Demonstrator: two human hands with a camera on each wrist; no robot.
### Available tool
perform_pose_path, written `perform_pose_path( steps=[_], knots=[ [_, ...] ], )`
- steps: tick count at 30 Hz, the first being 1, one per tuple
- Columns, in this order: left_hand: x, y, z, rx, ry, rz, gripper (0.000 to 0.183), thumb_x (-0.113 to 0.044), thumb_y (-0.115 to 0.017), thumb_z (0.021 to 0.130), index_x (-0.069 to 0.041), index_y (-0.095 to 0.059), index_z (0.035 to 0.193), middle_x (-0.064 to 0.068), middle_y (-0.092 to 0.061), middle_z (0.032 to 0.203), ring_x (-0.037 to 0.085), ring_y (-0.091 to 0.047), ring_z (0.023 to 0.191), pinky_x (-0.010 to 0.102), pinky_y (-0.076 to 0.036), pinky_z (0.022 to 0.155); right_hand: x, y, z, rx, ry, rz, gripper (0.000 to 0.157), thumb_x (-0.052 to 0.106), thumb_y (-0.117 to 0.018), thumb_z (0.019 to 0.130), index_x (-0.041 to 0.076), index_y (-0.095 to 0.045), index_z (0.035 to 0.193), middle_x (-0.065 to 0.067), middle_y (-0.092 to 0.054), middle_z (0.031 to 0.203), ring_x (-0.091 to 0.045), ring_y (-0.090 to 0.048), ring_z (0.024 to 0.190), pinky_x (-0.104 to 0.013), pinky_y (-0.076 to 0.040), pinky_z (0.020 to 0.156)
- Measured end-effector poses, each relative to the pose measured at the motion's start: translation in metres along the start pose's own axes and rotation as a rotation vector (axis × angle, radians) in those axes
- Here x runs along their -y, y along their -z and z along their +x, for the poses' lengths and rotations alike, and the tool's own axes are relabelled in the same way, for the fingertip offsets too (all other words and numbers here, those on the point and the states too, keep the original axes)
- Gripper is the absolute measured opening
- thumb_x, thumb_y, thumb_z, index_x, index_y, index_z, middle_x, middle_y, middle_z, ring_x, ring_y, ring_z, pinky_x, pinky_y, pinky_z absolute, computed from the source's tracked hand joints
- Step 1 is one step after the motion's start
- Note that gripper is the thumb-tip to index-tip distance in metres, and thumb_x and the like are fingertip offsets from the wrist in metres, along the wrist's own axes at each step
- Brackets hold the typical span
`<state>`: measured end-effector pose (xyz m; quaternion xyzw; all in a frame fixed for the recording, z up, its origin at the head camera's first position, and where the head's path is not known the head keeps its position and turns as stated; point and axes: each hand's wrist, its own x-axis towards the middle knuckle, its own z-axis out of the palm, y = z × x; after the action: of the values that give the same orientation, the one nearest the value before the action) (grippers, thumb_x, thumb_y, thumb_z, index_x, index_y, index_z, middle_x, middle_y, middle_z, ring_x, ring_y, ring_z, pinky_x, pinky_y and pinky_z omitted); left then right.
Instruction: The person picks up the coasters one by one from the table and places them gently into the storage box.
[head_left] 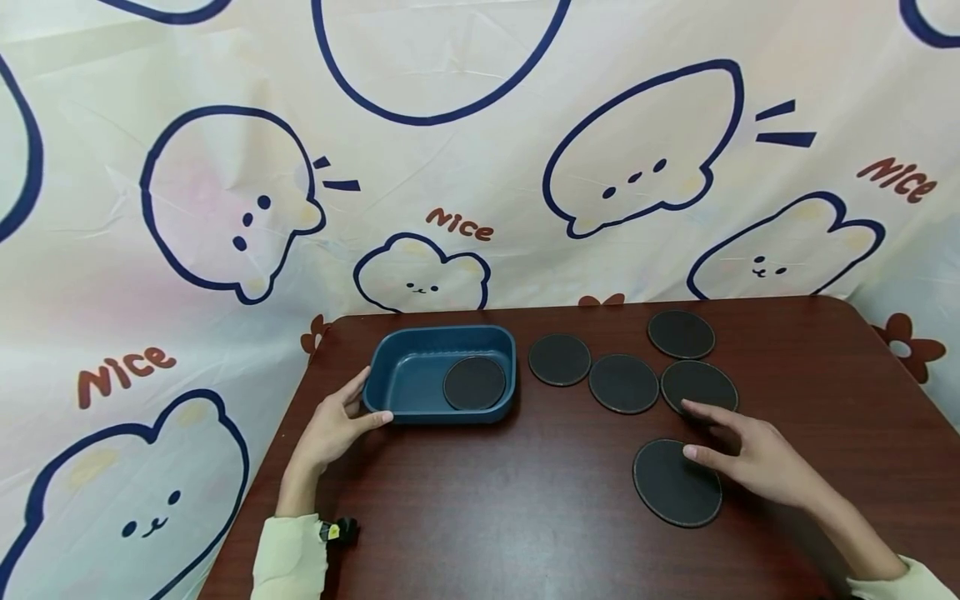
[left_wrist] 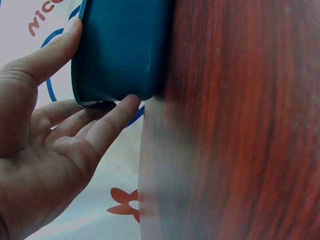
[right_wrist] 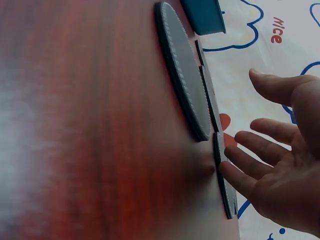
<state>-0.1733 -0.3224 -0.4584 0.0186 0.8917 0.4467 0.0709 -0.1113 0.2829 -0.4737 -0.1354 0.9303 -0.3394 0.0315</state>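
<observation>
Holding the blue tray (head_left: 405,383) at its left end with the left hand (head_left: 333,425), with one inner coaster (head_left: 474,383) inside at right; extending the right hand (head_left: 765,461), with fingers loosely open, by the nearest coaster (head_left: 671,492), before four other coasters (head_left: 624,383) on the table (head_left: 487,508)

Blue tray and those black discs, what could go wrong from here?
The nearest black disc lies flat, so the right hand might struggle to get under its edge. The left hand holds the blue tray only by its left end, so a tug might slide the disc inside.
</observation>
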Motion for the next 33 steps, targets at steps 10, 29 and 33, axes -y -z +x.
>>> perform_pose_path(
  steps=[10,29,33],
  knots=[
    [-0.001,0.0,-0.001,-0.003,0.008,0.0,0.095,-0.024,-0.08,0.1,-0.013,-0.02,0.173,0.022,-0.033,0.174,0.042,-0.052,0.15,0.054,-0.052,0.112,0.007,-0.01,-0.011,0.065,-0.021,0.02,0.073,0.044,-0.086,0.091,0.013,-0.06,0.153,-0.021,-0.064,0.15,-0.04,-0.074,0.12,-0.032,-0.062,0.092],
    [-0.001,0.001,-0.001,-0.003,0.014,0.001,0.093,-0.023,-0.078,0.101,-0.014,-0.02,0.173,0.022,-0.034,0.173,0.042,-0.051,0.15,0.057,-0.05,0.114,0.016,-0.026,-0.01,0.038,0.024,-0.122,0.078,0.02,-0.101,0.069,0.016,-0.068,0.14,-0.009,-0.068,0.133,-0.033,-0.061,0.119,-0.041,-0.054,0.088],
    [-0.001,0.0,0.0,-0.002,0.014,0.008,0.093,-0.023,-0.078,0.101,-0.014,-0.02,0.173,0.023,-0.035,0.173,0.042,-0.051,0.15,0.057,-0.05,0.114,0.018,-0.027,-0.006,0.039,0.046,-0.134,0.077,0.016,-0.102,0.066,0.015,-0.069,0.136,-0.009,-0.068,0.13,-0.036,-0.058,0.123,-0.049,-0.052,0.092]
  ],
)
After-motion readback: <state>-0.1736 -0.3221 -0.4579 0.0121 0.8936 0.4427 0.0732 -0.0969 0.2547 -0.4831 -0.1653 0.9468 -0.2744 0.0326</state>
